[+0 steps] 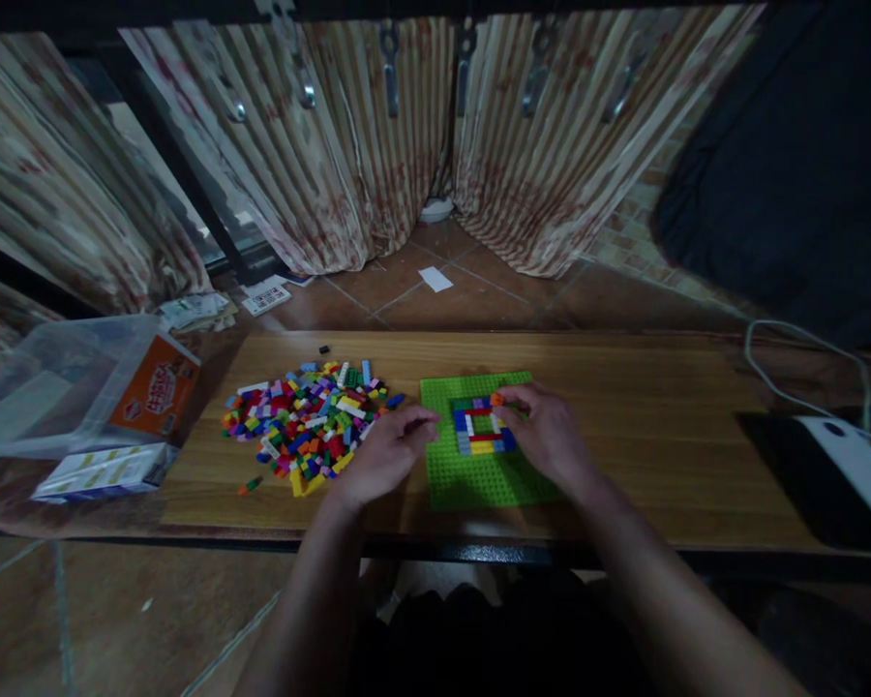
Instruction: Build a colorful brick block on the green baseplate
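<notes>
An orange brick at the fingertips, and a crooked press could spoil the fit.
From where I stand, the right hand has its grip nearly closed, thumb and fingertips pinching the orange brick at the far right corner of the brick frame, on the green baseplate. Whether it is seated I can't tell; pushed down off its studs, it might tilt or loosen its neighbours. The left hand hangs by the plate's left edge, fingers drawn together, contents hidden. With nothing visibly bracing it, the plate could slide on the tabletop; a careless left wrist could scatter the loose pile.
</notes>
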`<control>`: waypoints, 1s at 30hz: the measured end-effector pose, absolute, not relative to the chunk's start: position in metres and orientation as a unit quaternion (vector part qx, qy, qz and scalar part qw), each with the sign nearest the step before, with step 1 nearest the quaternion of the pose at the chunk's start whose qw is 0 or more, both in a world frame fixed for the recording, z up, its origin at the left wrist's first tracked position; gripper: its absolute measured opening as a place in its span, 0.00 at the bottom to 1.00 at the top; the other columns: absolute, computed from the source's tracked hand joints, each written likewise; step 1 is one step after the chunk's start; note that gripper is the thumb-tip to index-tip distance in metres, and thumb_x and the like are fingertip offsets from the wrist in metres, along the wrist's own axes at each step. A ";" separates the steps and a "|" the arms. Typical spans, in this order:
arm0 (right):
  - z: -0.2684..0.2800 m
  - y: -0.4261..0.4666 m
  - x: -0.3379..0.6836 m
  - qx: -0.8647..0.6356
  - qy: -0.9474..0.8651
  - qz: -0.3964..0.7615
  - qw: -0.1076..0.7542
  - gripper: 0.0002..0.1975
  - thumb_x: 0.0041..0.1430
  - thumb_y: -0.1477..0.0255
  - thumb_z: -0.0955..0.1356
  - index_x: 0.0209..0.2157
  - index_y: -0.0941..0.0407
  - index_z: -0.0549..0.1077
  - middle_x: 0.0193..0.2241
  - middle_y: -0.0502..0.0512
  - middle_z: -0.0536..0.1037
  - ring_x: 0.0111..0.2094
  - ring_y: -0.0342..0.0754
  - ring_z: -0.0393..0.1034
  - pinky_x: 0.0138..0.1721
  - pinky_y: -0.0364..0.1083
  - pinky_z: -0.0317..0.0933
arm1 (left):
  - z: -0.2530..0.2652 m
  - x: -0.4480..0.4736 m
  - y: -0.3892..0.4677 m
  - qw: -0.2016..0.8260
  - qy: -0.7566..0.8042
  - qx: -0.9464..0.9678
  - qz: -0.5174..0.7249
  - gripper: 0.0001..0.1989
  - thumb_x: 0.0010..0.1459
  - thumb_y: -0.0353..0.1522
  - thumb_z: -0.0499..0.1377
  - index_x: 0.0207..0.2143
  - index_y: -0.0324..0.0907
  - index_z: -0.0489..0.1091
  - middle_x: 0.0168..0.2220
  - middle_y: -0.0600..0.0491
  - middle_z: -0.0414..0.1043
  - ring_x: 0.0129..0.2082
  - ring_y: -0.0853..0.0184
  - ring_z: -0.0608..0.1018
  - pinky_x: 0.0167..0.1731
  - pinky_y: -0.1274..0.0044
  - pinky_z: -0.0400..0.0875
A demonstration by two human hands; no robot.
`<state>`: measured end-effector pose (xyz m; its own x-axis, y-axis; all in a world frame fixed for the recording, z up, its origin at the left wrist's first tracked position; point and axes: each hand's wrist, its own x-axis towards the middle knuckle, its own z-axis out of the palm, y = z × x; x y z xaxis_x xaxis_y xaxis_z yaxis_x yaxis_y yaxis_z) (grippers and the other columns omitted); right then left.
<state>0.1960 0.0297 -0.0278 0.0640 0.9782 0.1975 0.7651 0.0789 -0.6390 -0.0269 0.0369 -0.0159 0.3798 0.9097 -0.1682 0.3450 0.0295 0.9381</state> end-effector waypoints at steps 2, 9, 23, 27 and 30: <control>-0.030 0.031 0.202 -0.658 -0.676 0.174 0.283 0.07 0.58 0.74 0.68 0.38 0.56 0.77 0.36 0.56 0.78 0.38 0.50 0.71 0.42 0.49 0.63 | -0.022 -0.019 0.038 0.484 0.497 0.671 0.262 0.12 0.59 0.35 0.55 0.40 0.39 0.74 0.36 0.51 0.75 0.34 0.67 0.75 0.36 0.76 0.68; -0.033 0.027 0.186 -0.628 -0.746 0.134 0.178 0.07 0.58 0.74 0.67 0.35 0.55 0.78 0.33 0.55 0.76 0.38 0.51 0.68 0.42 0.48 0.60 | -0.031 0.001 0.035 0.382 0.526 0.723 0.235 0.14 0.60 0.32 0.53 0.45 0.40 0.74 0.39 0.49 0.78 0.35 0.66 0.77 0.39 0.75 0.70; -0.040 0.029 0.182 -0.639 -0.731 0.136 0.201 0.12 0.57 0.76 0.67 0.42 0.55 0.78 0.36 0.56 0.81 0.38 0.52 0.74 0.44 0.50 0.64 | -0.032 0.005 0.029 0.329 0.515 0.767 0.198 0.12 0.61 0.32 0.52 0.45 0.42 0.72 0.42 0.50 0.76 0.39 0.65 0.77 0.40 0.75 0.70; -0.041 0.027 0.179 -0.650 -0.722 0.130 0.200 0.13 0.57 0.75 0.66 0.43 0.55 0.78 0.37 0.58 0.82 0.40 0.54 0.75 0.44 0.52 0.65 | -0.030 0.007 0.026 0.301 0.512 0.782 0.189 0.14 0.62 0.31 0.51 0.47 0.41 0.72 0.43 0.48 0.75 0.43 0.63 0.77 0.45 0.73 0.70; -0.041 0.027 0.178 -0.657 -0.716 0.121 0.202 0.13 0.57 0.75 0.66 0.44 0.55 0.78 0.37 0.58 0.82 0.40 0.54 0.75 0.44 0.52 0.65 | -0.027 0.010 0.023 0.282 0.512 0.793 0.170 0.15 0.63 0.31 0.50 0.48 0.42 0.71 0.45 0.48 0.75 0.43 0.63 0.77 0.47 0.72 0.70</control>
<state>0.1777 0.0266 -0.0410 -0.0562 0.9900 0.1296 0.8919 0.1081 -0.4391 0.0098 0.0230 -0.0265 0.4177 0.9084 -0.0196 0.7166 -0.3161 0.6217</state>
